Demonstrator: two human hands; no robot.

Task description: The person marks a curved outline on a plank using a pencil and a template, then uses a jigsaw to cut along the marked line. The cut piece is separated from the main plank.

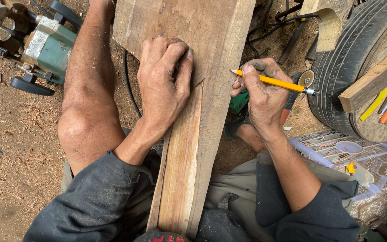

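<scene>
The wide, rough-sawn brown timber plank (216, 54) runs from the far centre of the view down toward the person's lap, resting across the legs. It looks stiff, dense and heavy for its size, with a coarse, dry face that should not slip. On top of it, nearer the person, lies a narrower, paler reddish wood strip (180, 166), its left edge overhanging the plank. This strip is judged lighter and easily shifted, so it is best held flat from above, close to the marking point.

The left hand (164, 85) does this: its grip is spread flat, palm down, pressing the far end of the strip onto the plank. It encloses nothing.

The right hand (263, 96) sits just right of the plank. Its grip is closed on a yellow wooden pencil with a metal ferrule (274, 83), the point aimed left at the plank's edge. The pencil is light and rigid, but its tip is fragile.

There is no bench. The work takes place over a packed-earth floor strewn with sawdust (14, 148).

- **Far left:** a green and silver electric router with black knobs (36, 45) lies on the floor.
- **Far right:** a black rubber tyre (346, 58) carries a short timber offcut (372, 80).
- **Near right:** a pale plastic lattice crate (350, 152) lies on the floor.
- **Behind the plank:** black cables (128, 85) trail across the floor.

Room around the work is tight.
</scene>
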